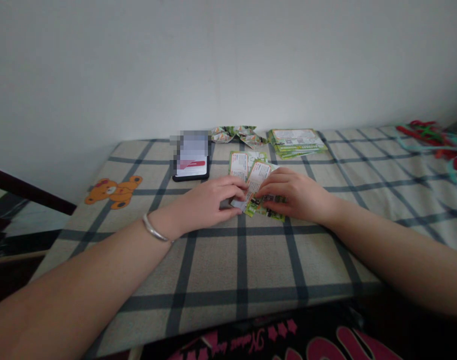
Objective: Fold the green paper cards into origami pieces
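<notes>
My left hand (215, 201) has its fingers curled at the lower left corner of a green-and-white printed card (259, 172). On the other side, my right hand (296, 194) bends its fingers down over the same card's right part, covering some of it. Another printed card (239, 162) of the same look lies partly under it, flat on the cloth. Both thumbs are near the card's lower edge. Small print and pictures on the cards are too blurred to read.
A checked tablecloth (216, 270) covers the table against a pale wall. Behind my hands are a phone (191, 167), folded printed pieces (236, 134) and a stack of printed cards (298, 141). Red and teal strips (436, 142) lie far right; a bear sticker (114, 191) is left.
</notes>
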Tool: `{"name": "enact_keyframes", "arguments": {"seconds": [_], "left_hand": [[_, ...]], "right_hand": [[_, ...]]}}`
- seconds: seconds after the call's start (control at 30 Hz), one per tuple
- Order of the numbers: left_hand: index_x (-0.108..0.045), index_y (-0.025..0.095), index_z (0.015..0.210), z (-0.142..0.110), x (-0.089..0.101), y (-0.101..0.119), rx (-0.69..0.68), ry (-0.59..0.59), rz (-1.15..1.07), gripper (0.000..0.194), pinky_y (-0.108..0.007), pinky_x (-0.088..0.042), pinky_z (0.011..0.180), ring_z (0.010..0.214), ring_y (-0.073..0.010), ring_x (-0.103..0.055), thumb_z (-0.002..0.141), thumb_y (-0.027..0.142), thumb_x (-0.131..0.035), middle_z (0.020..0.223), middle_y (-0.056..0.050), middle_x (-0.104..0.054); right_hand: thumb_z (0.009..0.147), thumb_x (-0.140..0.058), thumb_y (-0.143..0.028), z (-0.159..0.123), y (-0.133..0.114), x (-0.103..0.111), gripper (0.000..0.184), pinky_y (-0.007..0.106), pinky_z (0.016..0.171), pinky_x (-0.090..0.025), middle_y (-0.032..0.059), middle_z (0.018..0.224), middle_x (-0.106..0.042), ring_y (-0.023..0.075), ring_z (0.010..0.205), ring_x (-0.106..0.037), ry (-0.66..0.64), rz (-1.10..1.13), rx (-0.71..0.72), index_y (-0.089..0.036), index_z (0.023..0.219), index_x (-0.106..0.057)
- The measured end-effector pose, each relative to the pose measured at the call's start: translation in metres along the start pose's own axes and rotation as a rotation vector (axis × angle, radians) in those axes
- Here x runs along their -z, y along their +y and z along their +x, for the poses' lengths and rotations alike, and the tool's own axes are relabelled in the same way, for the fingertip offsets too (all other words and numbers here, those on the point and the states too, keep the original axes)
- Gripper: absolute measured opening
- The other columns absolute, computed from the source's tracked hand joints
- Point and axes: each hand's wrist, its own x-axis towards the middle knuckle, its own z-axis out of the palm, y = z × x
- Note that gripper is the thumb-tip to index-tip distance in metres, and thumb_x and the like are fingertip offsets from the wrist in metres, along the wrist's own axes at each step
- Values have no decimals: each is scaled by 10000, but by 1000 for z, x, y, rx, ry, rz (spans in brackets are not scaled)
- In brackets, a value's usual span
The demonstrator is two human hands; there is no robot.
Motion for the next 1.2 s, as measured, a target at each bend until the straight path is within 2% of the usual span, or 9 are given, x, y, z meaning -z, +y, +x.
{"name": "enact_keyframes", "arguments": {"seconds": [0.23, 0.4, 0.57, 0.67, 0.77, 0.87, 0.97, 1.03, 1.2], "left_hand": [[-643, 190, 1023, -1, 0, -2, 20, -39, 21, 166, -383, -445, 1060, 1221, -197, -563, 861, 220, -625, 1350, -85, -575], [-572, 170, 1023, 1, 1, 2, 60, -8, 13, 225, -394, -453, 1051, 1226, -216, -554, 817, 213, -652, 1315, -110, -586], [-612, 167, 1033, 0, 2, 1, 52, -36, 67, 211, -391, -452, 1052, 1223, -216, -562, 831, 222, -639, 1332, -114, -583], [-633, 172, 1033, 0, 3, 2, 37, -48, 81, 205, -372, -473, 1028, 1192, -209, -587, 840, 240, -640, 1307, -100, -607], [-650, 167, 1022, 1, 5, 2, -12, -56, 121, 188, -367, -497, 990, 1157, -216, -605, 847, 234, -638, 1259, -96, -634], [-683, 160, 974, 2, 8, 2, -119, -30, 242, 155, -408, -478, 1004, 1155, -247, -588, 861, 256, -638, 1191, -98, -659], [-704, 180, 958, 1, 11, 1, -201, -39, 391, 168, -425, -499, 934, 1019, -243, -624, 898, 295, -597, 1035, -80, -697], [-703, 179, 932, 1, 13, 1, -231, -52, 451, 181, -418, -507, 902, 935, -227, -639, 919, 285, -557, 925, -65, -707], [-688, 156, 843, 2, 14, 7, -253, -18, 517, 214, -399, -512, 901, 864, -204, -647, 923, 255, -516, 836, -65, -709]], "right_hand": [[894, -613, -280, 3, 0, -1, 210, 354, 858, -460, 62, 1006, -707, 221, 935, -588, 14, -107, 56, -184, 1059, -700], [904, -591, -270, 3, -3, -2, 199, 336, 806, -459, 60, 1001, -714, 217, 928, -596, 2, -181, 80, -197, 1056, -698], [923, -546, -261, 3, -8, 0, 192, 328, 734, -442, 43, 948, -723, 220, 899, -601, -30, -291, 111, -197, 1028, -693], [926, -517, -239, 4, -10, 1, 191, 321, 708, -433, 47, 904, -719, 212, 875, -604, -43, -328, 111, -179, 942, -698], [908, -531, -234, 5, -11, 1, 178, 328, 729, -437, 52, 880, -711, 222, 895, -596, -42, -326, 108, -174, 894, -697], [907, -541, -247, 4, -9, 1, 171, 336, 774, -444, 48, 896, -709, 223, 921, -584, -39, -291, 121, -184, 924, -699], [934, -515, -264, 4, -9, 1, 196, 338, 795, -449, 48, 909, -707, 218, 937, -578, -47, -278, 135, -191, 938, -697], [946, -498, -257, 3, -9, 1, 212, 339, 804, -454, 55, 915, -707, 219, 958, -579, -56, -274, 124, -186, 953, -698], [930, -528, -257, 3, -8, 0, 200, 348, 827, -471, 81, 930, -709, 228, 992, -591, -70, -239, 103, -155, 972, -694]]}}
